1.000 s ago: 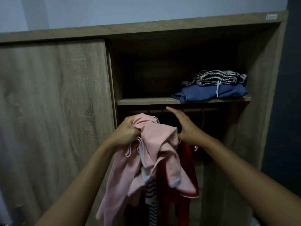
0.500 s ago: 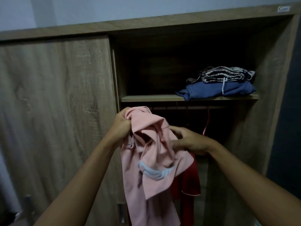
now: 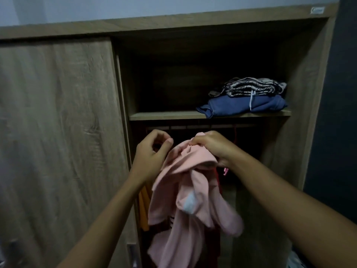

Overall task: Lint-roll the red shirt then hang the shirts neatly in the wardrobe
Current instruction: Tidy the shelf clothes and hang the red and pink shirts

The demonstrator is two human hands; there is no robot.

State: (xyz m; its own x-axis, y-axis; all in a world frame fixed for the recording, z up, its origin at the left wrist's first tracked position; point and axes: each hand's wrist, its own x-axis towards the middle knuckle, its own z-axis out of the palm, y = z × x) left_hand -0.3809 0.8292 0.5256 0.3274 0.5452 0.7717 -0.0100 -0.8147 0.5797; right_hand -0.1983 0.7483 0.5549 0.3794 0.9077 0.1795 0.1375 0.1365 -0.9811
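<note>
Just changed: grip swapped. The right hand [image 3: 210,146] now bunches the top of the pink shirt [image 3: 185,190]; the left hand [image 3: 150,153] has let go, fingers half curled, nothing seen in them.
Meaning: judged mid-hanging, pink shirt not yet on the rail; the freed left hand likely goes for a hanger.
Pink shirt: crumpled, dangling in the wardrobe's open right half, below the shelf edge.
Red shirt [image 3: 216,179]: mostly hidden behind the pink one, only a dark red strip showing — seems already hung; lint state can't be told.
Rail [image 3: 212,126]: just under the shelf [image 3: 164,115], above the hands.
Folded clothes [image 3: 245,105]: at the shelf's right end.
</note>
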